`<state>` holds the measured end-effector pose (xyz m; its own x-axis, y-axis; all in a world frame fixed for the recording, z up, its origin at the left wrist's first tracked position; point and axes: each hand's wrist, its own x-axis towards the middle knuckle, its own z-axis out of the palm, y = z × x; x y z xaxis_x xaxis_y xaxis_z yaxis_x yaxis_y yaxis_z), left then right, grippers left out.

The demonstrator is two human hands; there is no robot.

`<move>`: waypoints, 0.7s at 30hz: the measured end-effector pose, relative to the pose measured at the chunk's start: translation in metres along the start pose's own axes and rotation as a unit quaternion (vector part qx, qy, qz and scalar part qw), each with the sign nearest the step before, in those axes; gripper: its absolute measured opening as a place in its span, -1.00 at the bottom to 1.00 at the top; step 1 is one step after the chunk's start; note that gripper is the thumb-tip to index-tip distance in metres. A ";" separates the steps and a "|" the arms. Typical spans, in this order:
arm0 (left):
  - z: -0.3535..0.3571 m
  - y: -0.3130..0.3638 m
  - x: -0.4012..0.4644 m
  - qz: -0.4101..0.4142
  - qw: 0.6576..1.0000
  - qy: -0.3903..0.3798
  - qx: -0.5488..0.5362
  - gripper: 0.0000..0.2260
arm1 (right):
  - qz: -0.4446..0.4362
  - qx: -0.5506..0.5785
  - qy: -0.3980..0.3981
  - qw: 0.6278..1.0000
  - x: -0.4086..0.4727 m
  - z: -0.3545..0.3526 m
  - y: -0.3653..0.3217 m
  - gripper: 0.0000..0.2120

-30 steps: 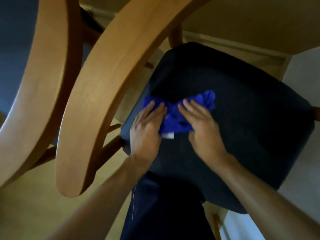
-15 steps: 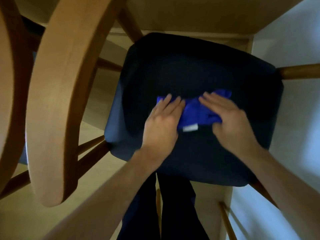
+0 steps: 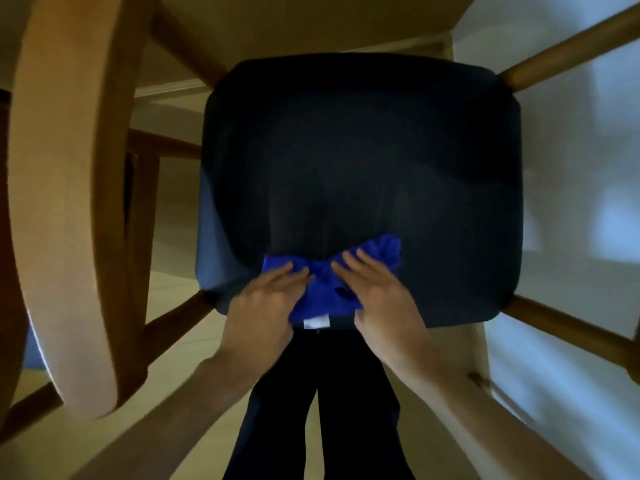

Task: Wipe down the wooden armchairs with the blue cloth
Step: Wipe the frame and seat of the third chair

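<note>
Pale floor [image 3: 180, 344] shows low in the frame, under dark trousers [image 3: 322, 403]. Just above, the left hand [image 3: 266, 303] and right hand [image 3: 381, 296] press flat, fingers straight, on the blue cloth [image 3: 325, 289]. It lies bunched between them, long side running left to right, at the near edge of the dark seat cushion [image 3: 363, 150]. Most of the cushion stretches up the frame, away from both hands. A wooden armrest [image 3: 65, 202] curves at far left.

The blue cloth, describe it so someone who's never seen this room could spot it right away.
Find the dark seat cushion of the wooden armchair in the middle. At its near edge, the left hand and right hand press flat on the blue cloth. It is bright blue, crumpled, with a small white tag.
</note>
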<state>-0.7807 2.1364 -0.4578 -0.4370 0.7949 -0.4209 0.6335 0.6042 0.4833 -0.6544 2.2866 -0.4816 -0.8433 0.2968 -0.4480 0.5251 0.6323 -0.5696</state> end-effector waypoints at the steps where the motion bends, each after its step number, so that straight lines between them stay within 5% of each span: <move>1: -0.001 -0.001 -0.005 -0.005 1.000 -0.018 -0.008 -0.45 | -0.012 -0.028 -0.002 1.000 -0.007 0.003 -0.002 -0.33; 4: -0.018 -0.002 0.018 -0.036 0.998 -0.030 -0.045 -0.56 | -0.029 -0.072 -0.019 0.997 -0.005 -0.003 -0.003 -0.21; 9: -0.066 0.006 0.091 0.063 0.994 -0.008 -0.087 -0.65 | -0.035 0.181 0.060 0.981 0.036 -0.048 0.010 -0.45; 13: -0.077 0.025 0.166 0.126 0.986 0.085 -0.074 -0.66 | -0.078 0.073 0.173 0.979 0.092 -0.107 0.045 -0.49; 17: -0.054 0.035 0.197 0.074 0.996 0.054 -0.016 -0.61 | -0.034 -0.066 0.080 0.994 0.122 -0.109 0.070 -0.45; 21: -0.018 0.031 0.129 0.034 0.995 0.080 -0.037 -0.51 | -0.008 -0.129 0.089 0.988 0.070 -0.054 0.050 -0.39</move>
<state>-0.8290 2.2582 -0.4830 -0.4945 0.8296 -0.2594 0.6188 0.5456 0.5651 -0.6934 2.3777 -0.5039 -0.8697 0.3924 -0.2994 0.4849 0.7925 -0.3698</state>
